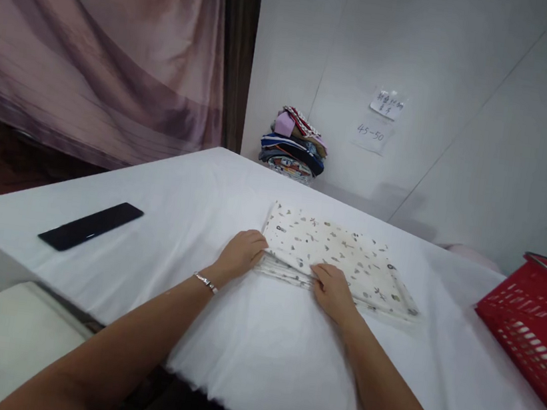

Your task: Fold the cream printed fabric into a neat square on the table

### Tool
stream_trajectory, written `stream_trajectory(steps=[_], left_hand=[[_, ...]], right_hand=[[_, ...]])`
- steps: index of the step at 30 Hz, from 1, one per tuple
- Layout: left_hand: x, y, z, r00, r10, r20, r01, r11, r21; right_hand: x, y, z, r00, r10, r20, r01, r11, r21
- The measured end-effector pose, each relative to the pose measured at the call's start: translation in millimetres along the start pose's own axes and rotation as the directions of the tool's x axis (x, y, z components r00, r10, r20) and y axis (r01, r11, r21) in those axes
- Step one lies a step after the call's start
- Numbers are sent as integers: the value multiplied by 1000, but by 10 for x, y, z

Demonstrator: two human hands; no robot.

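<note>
A cream cloth [342, 251] with a small grey and brown print lies folded in several layers on the white-covered table [175, 185]. At its near left corner, my left hand [243, 252] pinches the front edge of the upper layer. My right hand [333, 292] grips the same edge further right, thumb and fingers closed on the fabric. Between the two hands that edge is lifted slightly off the layers beneath. A bracelet circles my left wrist. Some of my fingertips are hidden by the hands or the cloth.
A black flat object [92, 226] rests on the table's left part. A stack of folded clothes [294, 144] stands by the wall at the back. On the right is a red plastic basket [531, 313]. A pale surface [15, 332] adjoins the table at lower left; a curtain [123, 44] hangs behind.
</note>
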State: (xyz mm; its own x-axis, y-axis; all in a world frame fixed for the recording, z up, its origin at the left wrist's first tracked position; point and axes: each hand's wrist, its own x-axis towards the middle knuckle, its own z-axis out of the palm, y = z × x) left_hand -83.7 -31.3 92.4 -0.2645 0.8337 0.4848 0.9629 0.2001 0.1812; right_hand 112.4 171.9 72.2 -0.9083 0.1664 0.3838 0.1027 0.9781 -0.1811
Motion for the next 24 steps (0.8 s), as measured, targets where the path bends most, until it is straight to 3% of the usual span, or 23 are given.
stream_trajectory(steps=[3, 6, 9, 16, 24], left_hand=[[2, 92, -20, 998, 37, -58, -38, 999, -16], [-32, 149, -1, 995, 87, 53, -86, 996, -21], [-65, 143, 26, 985, 103, 139, -103, 995, -10], [-85, 113, -10, 987, 42, 153, -45, 999, 19], [-108, 129, -3, 987, 44, 152, -40, 999, -29]], right_hand=[[-67, 94, -21, 999, 32, -35, -35, 997, -68], [-136, 189, -85, 995, 93, -46, -97, 990, -105], [-187, 222, -111, 997, 75, 31, -72, 993, -96], [-194, 148, -71, 999, 4, 40, -1, 997, -71], [-202, 172, -2, 999, 42, -19, -42, 999, 32]])
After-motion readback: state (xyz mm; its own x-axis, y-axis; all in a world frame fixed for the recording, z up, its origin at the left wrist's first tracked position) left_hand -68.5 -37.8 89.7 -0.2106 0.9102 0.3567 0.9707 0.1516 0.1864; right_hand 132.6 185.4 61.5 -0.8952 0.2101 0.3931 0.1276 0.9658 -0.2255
